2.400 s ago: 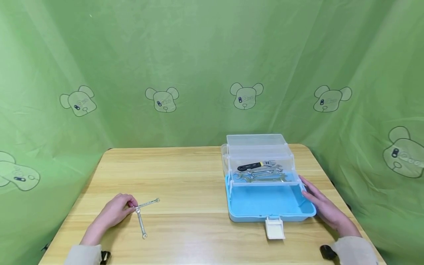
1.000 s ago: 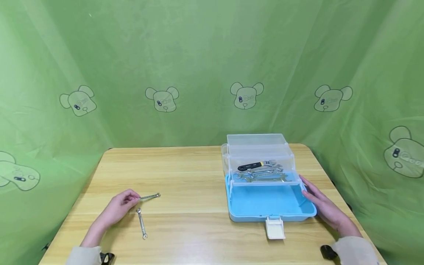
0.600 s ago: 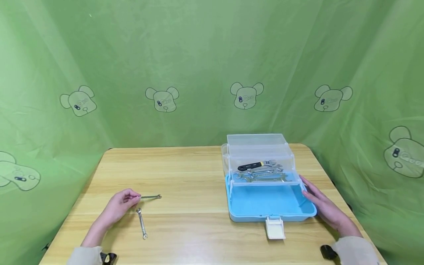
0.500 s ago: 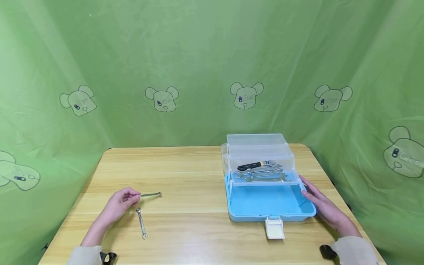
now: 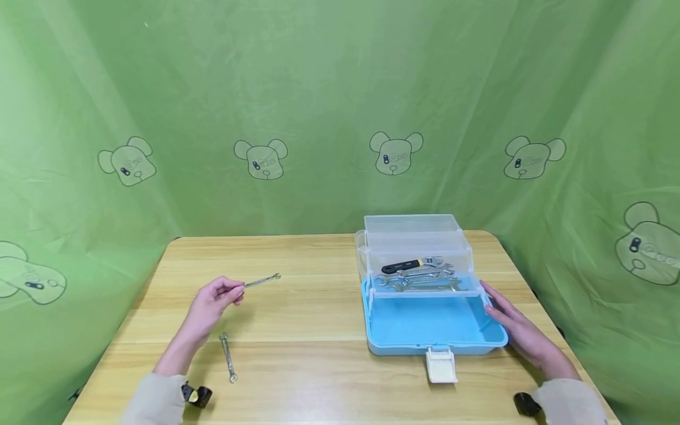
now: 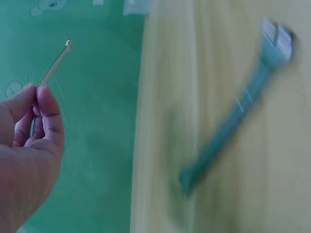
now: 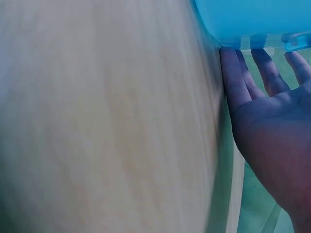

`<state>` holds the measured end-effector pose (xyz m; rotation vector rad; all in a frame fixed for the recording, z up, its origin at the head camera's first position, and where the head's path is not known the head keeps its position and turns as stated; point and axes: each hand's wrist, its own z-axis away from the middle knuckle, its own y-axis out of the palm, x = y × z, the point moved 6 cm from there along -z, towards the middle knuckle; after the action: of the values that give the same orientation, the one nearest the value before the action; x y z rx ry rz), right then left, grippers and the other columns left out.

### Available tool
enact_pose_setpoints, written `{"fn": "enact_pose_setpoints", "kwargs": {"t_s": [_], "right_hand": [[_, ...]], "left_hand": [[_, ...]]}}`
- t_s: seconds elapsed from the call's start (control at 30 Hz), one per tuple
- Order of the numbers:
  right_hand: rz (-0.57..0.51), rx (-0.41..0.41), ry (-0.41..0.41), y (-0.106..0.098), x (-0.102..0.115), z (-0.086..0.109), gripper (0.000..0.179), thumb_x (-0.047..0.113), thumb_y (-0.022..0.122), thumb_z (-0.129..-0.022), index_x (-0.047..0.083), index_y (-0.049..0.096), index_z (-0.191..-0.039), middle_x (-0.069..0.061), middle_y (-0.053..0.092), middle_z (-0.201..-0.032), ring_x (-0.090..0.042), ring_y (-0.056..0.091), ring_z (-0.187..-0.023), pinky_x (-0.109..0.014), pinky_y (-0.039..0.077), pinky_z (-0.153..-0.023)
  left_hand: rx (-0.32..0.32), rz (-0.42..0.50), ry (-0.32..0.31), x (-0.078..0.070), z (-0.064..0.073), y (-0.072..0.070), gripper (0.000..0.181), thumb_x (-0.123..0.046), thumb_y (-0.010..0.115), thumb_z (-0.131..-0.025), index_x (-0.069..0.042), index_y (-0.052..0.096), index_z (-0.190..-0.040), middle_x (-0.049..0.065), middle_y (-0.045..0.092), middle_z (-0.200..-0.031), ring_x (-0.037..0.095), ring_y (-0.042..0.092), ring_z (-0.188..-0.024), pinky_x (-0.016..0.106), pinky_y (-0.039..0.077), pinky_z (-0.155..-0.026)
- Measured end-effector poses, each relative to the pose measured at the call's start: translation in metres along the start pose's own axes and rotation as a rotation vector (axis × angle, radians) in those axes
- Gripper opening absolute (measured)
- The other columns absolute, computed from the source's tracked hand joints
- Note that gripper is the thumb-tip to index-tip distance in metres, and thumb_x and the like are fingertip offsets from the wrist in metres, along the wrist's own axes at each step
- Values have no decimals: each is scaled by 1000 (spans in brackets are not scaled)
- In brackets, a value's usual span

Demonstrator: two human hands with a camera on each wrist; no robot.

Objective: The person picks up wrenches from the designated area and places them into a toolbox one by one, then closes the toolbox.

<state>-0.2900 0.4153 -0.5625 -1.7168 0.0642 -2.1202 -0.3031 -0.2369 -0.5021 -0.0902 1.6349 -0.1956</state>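
- Head view: the left hand (image 5: pixel 215 301) pinches a small wrench (image 5: pixel 262 280) by one end, thumb against finger; the wrench points away to the right, raised off the table (image 5: pixel 303 378), with the hand's shadow on the wood below.
- A second wrench (image 5: pixel 228 358) lies loose on the table, nearer the person than the left hand, its length running roughly front to back.
- The right hand (image 5: pixel 517 333) rests against the right side of a blue toolbox (image 5: pixel 425 321), fingers extended along the wall and gripping no tool.
- The toolbox stands on the right part of the table, its clear tray (image 5: pixel 425 294) raised above the rear of the blue base. Several silver wrenches and an adjustable wrench (image 5: pixel 411 265) with a black handle lie in the tray; the white latch (image 5: pixel 441 367) hangs at the front.
- Green cloth (image 5: pixel 319 77) printed with bear heads surrounds the table, and pale sleeves (image 5: pixel 156 401) cover the forearms.
- Left wrist view: the held wrench sticks up from between thumb and finger, the other fingers curled below; the loose wrench shows large and blurred over the wood.
- Right wrist view: the fingers are straight and spread, their tips at the toolbox's blue wall. How firmly they press, I cannot tell.
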Motion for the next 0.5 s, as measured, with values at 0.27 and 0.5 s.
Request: {"fn": "enact_pose_setpoints", "kwargs": {"t_s": [0.27, 0.5], "right_hand": [[-2, 2, 10, 1, 0, 0, 71, 41, 42, -111, 37, -5, -166, -18, -29, -168, -57, -24, -149, -85, -7, -110], [-11, 7, -12, -1, -2, -1, 70, 39, 42, -112, 37, -3, -166, -17, -28, -169, -57, -24, -149, -84, -7, -111]], "left_hand": [[45, 122, 55, -20, -34, 46, 25, -5, 65, -100, 11, 61, -118, -2, 72, -94, 12, 68, -87, 30, 61, -85], [73, 174, 93, -34, -63, 88, 23, -2, 66, -99, 12, 63, -117, -2, 73, -92, 12, 67, -84, 26, 60, -81]]}}
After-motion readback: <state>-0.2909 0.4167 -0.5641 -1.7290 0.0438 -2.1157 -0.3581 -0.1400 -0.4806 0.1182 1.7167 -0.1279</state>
